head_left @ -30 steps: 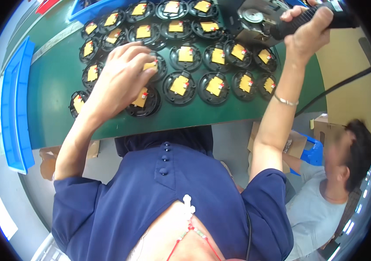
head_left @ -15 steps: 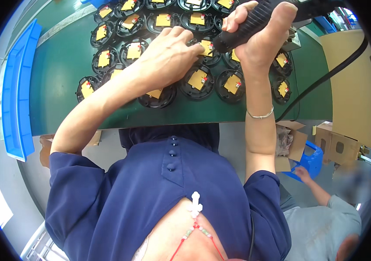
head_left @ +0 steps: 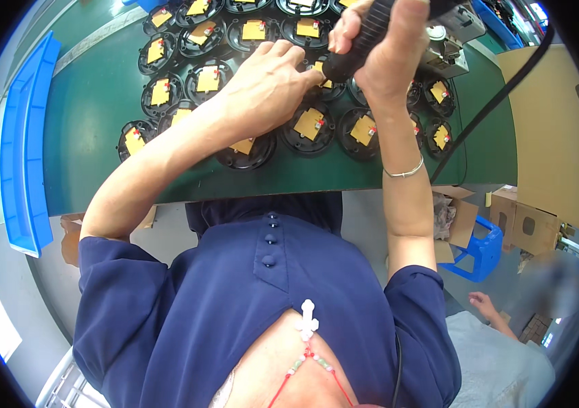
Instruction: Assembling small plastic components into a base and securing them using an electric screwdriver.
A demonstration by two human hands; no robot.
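Note:
My right hand (head_left: pixel 395 68) is wrapped round a thick black electric screwdriver (head_left: pixel 374 30) with a ribbed grip, tilted down to the left. Its nose reaches a round black housing with a yellow plate (head_left: pixel 318 66), mostly covered by my hands. Just left of the nose, my left hand (head_left: pixel 269 78) has its fingers curled and thumb and forefinger pressed together at the yellow plate; what they pinch, if anything, is hidden. Several similar round black housings (head_left: pixel 310 126) stand around in rows, each with a yellow plate and small red-and-white parts.
The housings cover much of a green bench (head_left: pixel 92 149). A long blue tray (head_left: pixel 23 156) lies along its left edge. A black cable (head_left: pixel 500 92) hangs at the right, near a metal device (head_left: pixel 446 54). Beyond are a blue stool (head_left: pixel 483 251), cardboard boxes (head_left: pixel 534 231) and another person (head_left: pixel 493 360).
My right hand and the screwdriver have shifted left and slightly up, the nose coming closer to my left fingertips. My left hand stays nearly in place. The other person's hand has moved lower.

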